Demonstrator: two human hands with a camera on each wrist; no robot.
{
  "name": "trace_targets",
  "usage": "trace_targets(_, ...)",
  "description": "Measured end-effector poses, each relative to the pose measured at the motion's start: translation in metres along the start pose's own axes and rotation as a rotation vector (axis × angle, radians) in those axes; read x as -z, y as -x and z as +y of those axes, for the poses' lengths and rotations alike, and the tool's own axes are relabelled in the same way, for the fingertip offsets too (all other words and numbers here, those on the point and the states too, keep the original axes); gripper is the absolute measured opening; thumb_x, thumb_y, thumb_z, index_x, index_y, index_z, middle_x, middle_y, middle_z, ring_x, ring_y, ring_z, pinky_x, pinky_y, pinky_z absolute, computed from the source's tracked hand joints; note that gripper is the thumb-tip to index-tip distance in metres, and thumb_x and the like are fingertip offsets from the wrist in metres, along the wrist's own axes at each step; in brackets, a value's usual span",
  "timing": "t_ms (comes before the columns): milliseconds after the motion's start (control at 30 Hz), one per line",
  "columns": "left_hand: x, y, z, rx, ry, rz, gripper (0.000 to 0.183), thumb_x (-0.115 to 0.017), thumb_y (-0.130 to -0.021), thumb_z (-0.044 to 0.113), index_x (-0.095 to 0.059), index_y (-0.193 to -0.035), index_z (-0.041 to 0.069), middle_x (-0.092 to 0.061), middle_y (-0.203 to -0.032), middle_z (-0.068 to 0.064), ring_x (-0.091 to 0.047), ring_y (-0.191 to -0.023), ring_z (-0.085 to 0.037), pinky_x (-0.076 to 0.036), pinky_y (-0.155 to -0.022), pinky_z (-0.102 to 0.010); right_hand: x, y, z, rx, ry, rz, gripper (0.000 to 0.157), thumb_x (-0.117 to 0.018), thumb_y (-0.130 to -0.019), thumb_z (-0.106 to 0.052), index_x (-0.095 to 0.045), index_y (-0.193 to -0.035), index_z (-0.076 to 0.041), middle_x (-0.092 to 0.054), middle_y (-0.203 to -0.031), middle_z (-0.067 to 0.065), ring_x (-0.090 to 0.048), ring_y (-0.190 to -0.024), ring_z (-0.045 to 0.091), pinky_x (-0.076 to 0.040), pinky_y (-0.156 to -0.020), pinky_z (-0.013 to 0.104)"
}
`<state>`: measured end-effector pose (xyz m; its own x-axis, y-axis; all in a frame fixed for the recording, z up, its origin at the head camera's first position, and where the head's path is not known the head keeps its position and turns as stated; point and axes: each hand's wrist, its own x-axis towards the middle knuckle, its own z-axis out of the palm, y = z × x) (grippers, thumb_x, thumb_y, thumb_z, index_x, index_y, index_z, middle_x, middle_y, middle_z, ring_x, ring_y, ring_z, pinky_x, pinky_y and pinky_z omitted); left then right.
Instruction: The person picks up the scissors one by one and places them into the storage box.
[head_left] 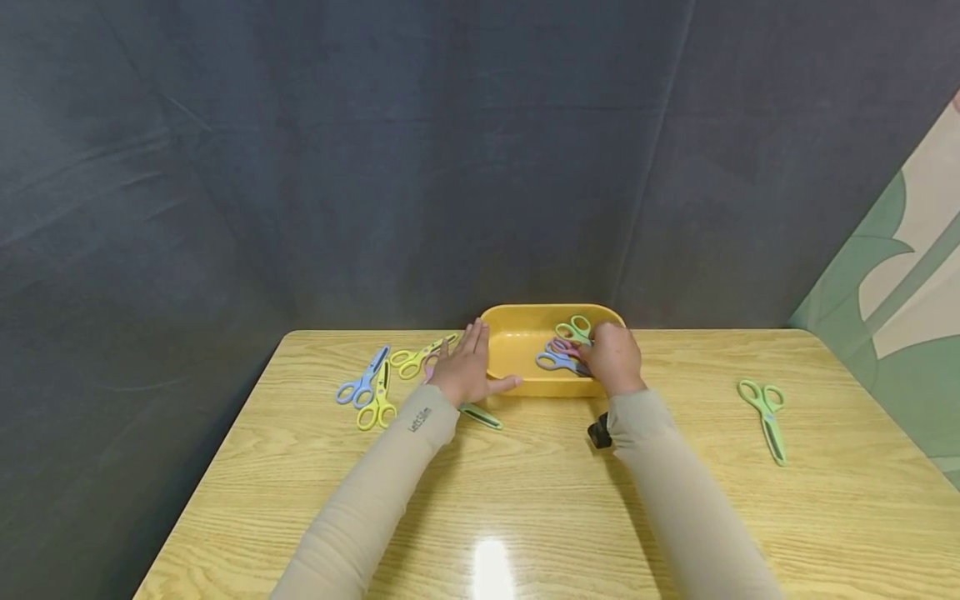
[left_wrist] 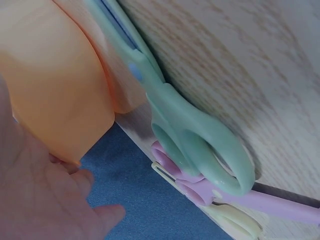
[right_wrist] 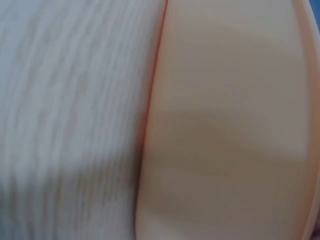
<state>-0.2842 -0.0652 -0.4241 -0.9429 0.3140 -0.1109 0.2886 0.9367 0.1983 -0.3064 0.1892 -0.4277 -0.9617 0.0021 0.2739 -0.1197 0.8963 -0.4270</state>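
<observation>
A yellow plastic bin stands at the table's back edge. My left hand rests against its left end with fingers straight and thumb along the front wall; in the left wrist view the hand lies beside the bin's wall. My right hand reaches into the bin's right end, fingers curled at the pink scissors, which it holds; its fingertips are mostly hidden. Blue scissors and green-handled scissors lie in the bin beside it. The right wrist view shows mainly the bin's outer wall.
Left of the bin lie blue scissors, yellow scissors and more yellow scissors. Green scissors and pink scissors lie by my left hand. Other green scissors lie far right. A dark curtain hangs behind the table.
</observation>
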Motion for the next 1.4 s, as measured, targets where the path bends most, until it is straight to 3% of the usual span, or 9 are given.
trace_targets(267,0.0026,0.0013,0.0011,0.000,-0.001,-0.004,0.117,-0.047,-0.088,0.082,-0.001,-0.162,0.004,0.001,-0.170,-0.011,-0.003,-0.156,-0.024,-0.012,-0.122,-0.057,0.0005,0.0004,-0.0021,-0.043,0.061,-0.067,0.041,-0.070,-0.084,-0.013,-0.043,-0.053,-0.014,-0.045,-0.060,0.005,-0.046,-0.055,0.024,-0.035,-0.047,0.037)
trace_targets(467,0.0033,0.0021,0.0008,0.006,0.009,-0.012,0.117,-0.046,-0.087,0.083,0.000,-0.163,0.005,0.002,-0.170,-0.010,-0.002,-0.156,-0.024,-0.012,-0.122,-0.057,-0.0002,-0.0009,-0.0033,-0.081,0.114,-0.127,0.037,-0.069,-0.086,-0.015,-0.049,-0.055,-0.012,-0.058,-0.065,0.010,-0.056,-0.060,0.027,-0.046,-0.049,0.043)
trace_targets(667,0.0039,0.0031,0.0009,0.000,0.009,0.001,0.116,-0.048,-0.088,0.081,-0.002,-0.163,0.004,-0.001,-0.170,-0.012,-0.005,-0.156,-0.025,-0.013,-0.122,-0.058,-0.0001,-0.0024,-0.0060,-0.116,0.151,-0.174,0.026,-0.074,-0.090,-0.020,-0.067,-0.073,-0.002,-0.069,-0.078,0.018,-0.066,-0.068,0.032,-0.052,-0.054,0.047)
trace_targets(900,0.0013,0.0011,0.0004,0.002,0.008,-0.006,0.117,-0.048,-0.088,0.081,0.000,-0.162,0.005,0.002,-0.170,-0.011,-0.002,-0.156,-0.024,-0.011,-0.122,-0.057,-0.0009,-0.0026,-0.0061,-0.127,0.179,-0.189,0.028,-0.076,-0.091,-0.025,-0.070,-0.085,0.001,-0.071,-0.086,0.021,-0.069,-0.074,0.035,-0.054,-0.059,0.050)
trace_targets(1400,0.0006,0.0006,0.0003,0.002,0.017,-0.003,0.116,-0.049,-0.088,0.080,0.000,-0.162,0.005,0.003,-0.170,-0.010,-0.003,-0.156,-0.024,-0.011,-0.122,-0.058,-0.0031,-0.0028,-0.0054,-0.133,0.171,-0.200,0.018,-0.056,-0.095,-0.008,-0.070,-0.095,0.005,-0.071,-0.099,0.027,-0.071,-0.085,0.040,-0.056,-0.066,0.056)
